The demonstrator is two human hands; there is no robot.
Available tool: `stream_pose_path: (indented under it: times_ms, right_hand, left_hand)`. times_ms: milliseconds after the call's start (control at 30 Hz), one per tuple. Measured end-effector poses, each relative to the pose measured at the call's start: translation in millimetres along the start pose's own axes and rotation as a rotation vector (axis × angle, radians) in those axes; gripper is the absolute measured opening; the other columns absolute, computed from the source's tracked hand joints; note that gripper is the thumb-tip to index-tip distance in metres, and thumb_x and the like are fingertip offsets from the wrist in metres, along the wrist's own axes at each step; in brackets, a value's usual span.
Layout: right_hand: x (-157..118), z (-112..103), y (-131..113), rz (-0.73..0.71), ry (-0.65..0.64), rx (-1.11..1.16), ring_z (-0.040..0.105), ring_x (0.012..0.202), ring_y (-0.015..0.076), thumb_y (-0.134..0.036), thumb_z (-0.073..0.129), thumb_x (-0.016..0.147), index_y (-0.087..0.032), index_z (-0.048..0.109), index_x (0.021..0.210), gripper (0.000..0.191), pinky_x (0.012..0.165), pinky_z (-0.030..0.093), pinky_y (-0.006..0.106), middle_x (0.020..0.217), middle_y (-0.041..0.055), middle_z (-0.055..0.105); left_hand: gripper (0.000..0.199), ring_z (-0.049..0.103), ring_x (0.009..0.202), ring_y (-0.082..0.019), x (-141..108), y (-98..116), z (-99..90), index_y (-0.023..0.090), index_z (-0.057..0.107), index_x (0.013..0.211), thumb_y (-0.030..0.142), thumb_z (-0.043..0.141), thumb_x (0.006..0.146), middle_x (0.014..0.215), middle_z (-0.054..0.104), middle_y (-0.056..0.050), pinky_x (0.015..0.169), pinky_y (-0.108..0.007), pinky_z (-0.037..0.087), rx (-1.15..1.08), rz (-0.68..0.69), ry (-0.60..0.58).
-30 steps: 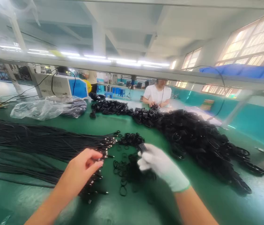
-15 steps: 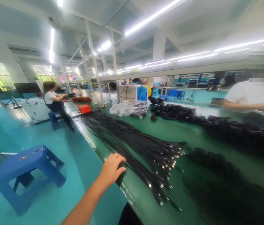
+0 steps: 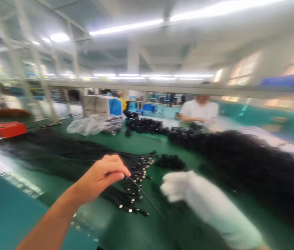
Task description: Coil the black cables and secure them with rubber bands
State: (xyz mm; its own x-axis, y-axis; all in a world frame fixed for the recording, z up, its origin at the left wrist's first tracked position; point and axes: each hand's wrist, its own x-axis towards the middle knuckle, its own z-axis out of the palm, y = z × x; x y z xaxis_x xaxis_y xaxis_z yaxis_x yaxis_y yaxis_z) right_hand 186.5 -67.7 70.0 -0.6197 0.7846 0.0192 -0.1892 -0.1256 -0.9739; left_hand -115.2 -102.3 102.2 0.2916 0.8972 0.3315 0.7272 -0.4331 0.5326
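Note:
My left hand (image 3: 110, 172) is bare and pinches a thin black cable (image 3: 147, 197) that trails down to the right over the green table (image 3: 141, 231). Below and behind that hand lies a spread of black cables (image 3: 66, 152) with shiny metal ends pointing right. My right hand (image 3: 175, 185), in a white glove and blurred, is over the table to the right of the cable ends. Its fingers look bent, and whether they hold anything does not show. Beyond it sits a small black cable bunch (image 3: 171, 161).
Coiled black cables form a long heap (image 3: 227, 146) along the right. Toward the back are clear plastic bags (image 3: 92, 125), a white and blue box (image 3: 97, 105) and a red box (image 3: 10, 129) at left. A person in a white shirt (image 3: 200, 109) sits across the table.
The view has swung right. My left hand has risen from the table edge and closed on a cable. My right hand has come in from the right edge.

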Motion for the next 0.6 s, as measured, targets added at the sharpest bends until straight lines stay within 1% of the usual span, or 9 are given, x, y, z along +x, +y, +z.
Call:
stream_pose_path:
  times_ms: [67,133,167,233,300,367,433,500,600]
  right_hand:
    - [-16,18,3,0.205,-0.181,-0.006,0.065,0.074,0.0193,-0.04,0.058,0.076,-0.017,0.059,0.106,0.038,0.064,0.052,0.032,0.099,0.0104,0.066]
    - [-19,29,8,0.292,-0.186,-0.055,0.056,0.044,0.0105,-0.023,0.057,0.072,-0.014,0.06,0.096,0.026,0.04,0.043,0.02,0.076,0.0063,0.068]
    - [-19,30,10,0.304,-0.186,-0.05,0.048,0.035,0.0072,-0.019,0.054,0.072,-0.012,0.06,0.091,0.021,0.033,0.036,0.017,0.065,0.0032,0.065]
    - [-15,25,14,0.28,-0.219,0.036,0.034,0.028,0.0043,-0.016,0.049,0.072,-0.01,0.061,0.083,0.017,0.027,0.024,0.015,0.052,-0.0005,0.057]
    - [-9,15,20,0.263,-0.324,0.188,0.033,0.027,0.005,-0.019,0.051,0.073,-0.007,0.061,0.082,0.018,0.025,0.022,0.016,0.05,0.001,0.057]
    - [-2,7,31,0.282,-0.459,0.36,0.043,0.028,0.0087,-0.028,0.055,0.073,-0.005,0.061,0.083,0.025,0.025,0.027,0.017,0.053,0.0052,0.061]
    - [4,2,45,0.292,-0.549,0.534,0.054,0.034,0.0145,-0.038,0.057,0.073,-0.005,0.06,0.087,0.036,0.027,0.034,0.018,0.058,0.0093,0.065]
    - [6,0,58,0.296,-0.566,0.651,0.063,0.045,0.019,-0.041,0.057,0.076,-0.006,0.058,0.092,0.039,0.033,0.043,0.022,0.067,0.0115,0.068]
    - [6,-3,68,0.311,-0.543,0.713,0.068,0.063,0.0236,-0.037,0.053,0.08,-0.006,0.056,0.101,0.037,0.049,0.055,0.035,0.079,0.013,0.069]
  left_hand:
    - [0.024,0.053,0.091,-0.019,18,16,19.0,0.03,0.069,0.09,0.037,0.046,0.087,0.091,0.064,-0.001,0.086,-0.029,0.037,0.076,0.044,0.063]
    - [0.023,0.053,0.094,-0.021,30,30,39.2,0.031,0.068,0.094,0.039,0.048,0.085,0.095,0.065,-0.001,0.087,-0.032,0.036,0.14,0.049,0.136]
    - [0.023,0.053,0.094,-0.022,34,37,48.7,0.031,0.068,0.096,0.039,0.049,0.084,0.097,0.066,-0.001,0.088,-0.033,0.036,0.147,0.048,0.131]
    - [0.025,0.054,0.094,-0.023,36,54,64.5,0.031,0.067,0.098,0.039,0.049,0.084,0.098,0.067,-0.001,0.087,-0.034,0.037,0.107,0.066,0.017]
    - [0.023,0.055,0.089,-0.021,37,69,75.5,0.031,0.068,0.093,0.038,0.047,0.085,0.093,0.067,0.0,0.081,-0.031,0.04,0.042,0.08,-0.127]
    - [0.019,0.056,0.08,-0.018,40,80,82.5,0.028,0.068,0.082,0.033,0.05,0.084,0.084,0.067,0.001,0.075,-0.028,0.04,-0.009,0.066,-0.19]
    - [0.015,0.056,0.075,-0.016,47,82,87.1,0.026,0.069,0.076,0.027,0.054,0.08,0.078,0.066,0.003,0.07,-0.025,0.04,-0.059,0.062,-0.226]
    - [0.015,0.057,0.072,-0.014,56,76,90.7,0.025,0.07,0.075,0.023,0.055,0.079,0.075,0.065,0.003,0.069,-0.024,0.04,-0.096,0.083,-0.263]
    - [0.018,0.058,0.073,-0.013,67,67,94.5,0.024,0.07,0.075,0.022,0.054,0.081,0.076,0.065,0.003,0.072,-0.023,0.04,-0.073,0.125,-0.286]
